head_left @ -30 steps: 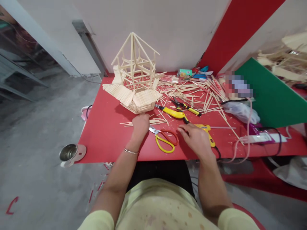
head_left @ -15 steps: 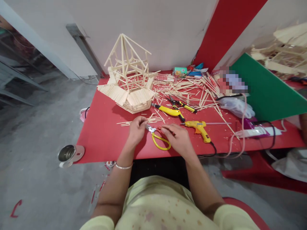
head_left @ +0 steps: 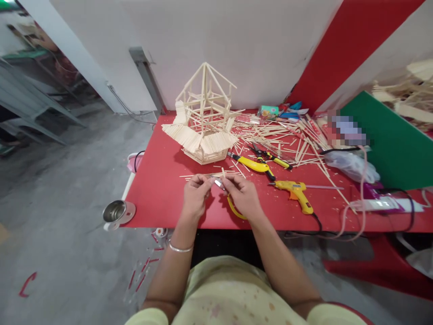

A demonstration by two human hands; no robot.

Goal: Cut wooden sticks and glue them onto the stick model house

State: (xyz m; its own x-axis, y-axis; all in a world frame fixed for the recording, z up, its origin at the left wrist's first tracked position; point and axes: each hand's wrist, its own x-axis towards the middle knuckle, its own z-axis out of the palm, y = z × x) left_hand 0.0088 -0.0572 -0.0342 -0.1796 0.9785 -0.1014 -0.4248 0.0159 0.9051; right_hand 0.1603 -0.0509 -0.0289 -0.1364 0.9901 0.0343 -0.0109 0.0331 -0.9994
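My left hand (head_left: 196,197) and my right hand (head_left: 243,195) are close together over the front of the red table, thumbs and fingers pinched. Whatever lies in either pinch is too small or hidden to make out. Between and below them is a pair of scissors (head_left: 234,208) with yellow handles, partly covered by my right hand; a bit of silver blade shows between the fingertips. Just beyond the fingers lie a few thin wooden sticks (head_left: 189,176). Behind these stands a stick-built model (head_left: 205,108) with a pointed open frame and slatted panels round its base.
A yellow cutter knife (head_left: 252,164), pliers (head_left: 279,161) and a yellow glue gun (head_left: 293,189) lie to the right. Loose sticks (head_left: 267,133) cover the back. A metal cup (head_left: 118,213) stands at the left front corner; a green board (head_left: 389,140) leans at right.
My hands have come closer together, and my right hand now covers more of the scissors. The camera view has shifted, so the table and model appear further right.
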